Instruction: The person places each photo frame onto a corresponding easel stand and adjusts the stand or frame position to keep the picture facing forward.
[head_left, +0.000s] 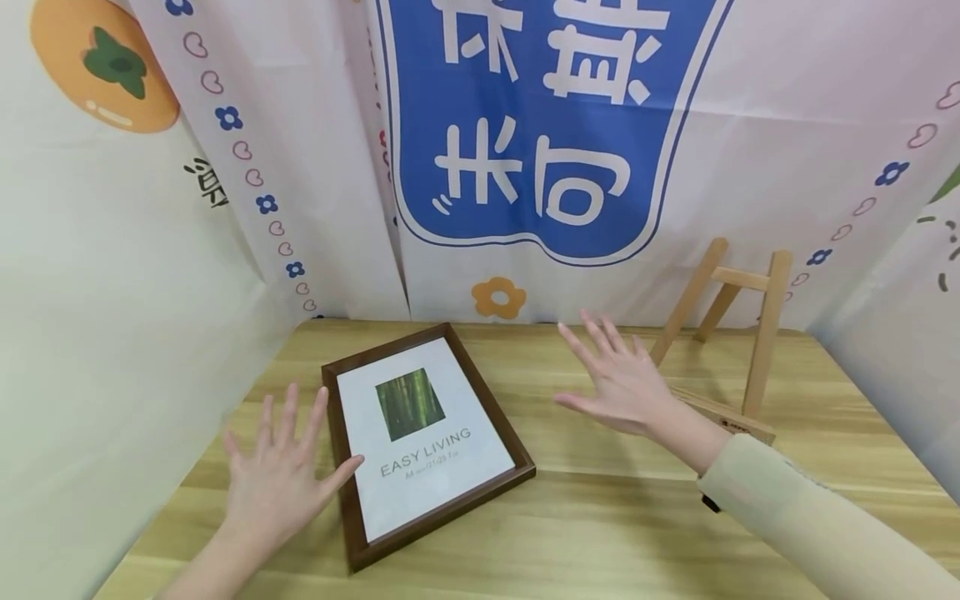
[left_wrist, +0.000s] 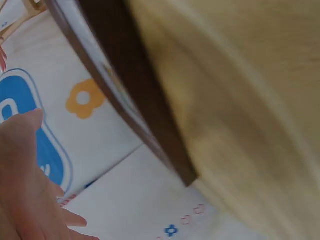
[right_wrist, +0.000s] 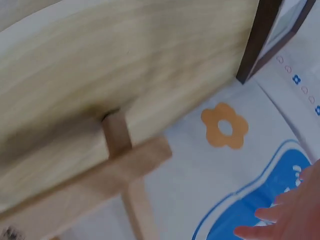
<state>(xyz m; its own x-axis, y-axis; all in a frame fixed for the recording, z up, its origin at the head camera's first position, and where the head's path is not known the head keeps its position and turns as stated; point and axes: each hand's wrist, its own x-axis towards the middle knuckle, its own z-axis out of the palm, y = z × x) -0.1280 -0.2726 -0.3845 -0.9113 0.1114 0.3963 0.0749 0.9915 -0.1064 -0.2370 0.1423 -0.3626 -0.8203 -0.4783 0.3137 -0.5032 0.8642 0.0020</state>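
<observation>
A dark brown picture frame (head_left: 487, 404) lies flat on the wooden table, its white insert printed with a green forest picture and the words EASY LIVING. My left hand (head_left: 277, 487), fingers spread, hovers at the frame's left side, its thumb overlapping the frame's edge in the head view. On the other side, my right hand (head_left: 626, 383) is spread between the frame and a small wooden easel (head_left: 765, 333), holding nothing. The easel stands upright at the right; my right hand and wrist cover part of its left leg and ledge. In the left wrist view, the left hand (left_wrist: 30, 185) holds nothing.
The light wooden table (head_left: 585, 533) runs back to a white cloth backdrop (head_left: 322, 100) with a blue printed panel and an orange flower. Cloth walls also rise at the left and right. A small black object (head_left: 710, 503) shows under the right sleeve.
</observation>
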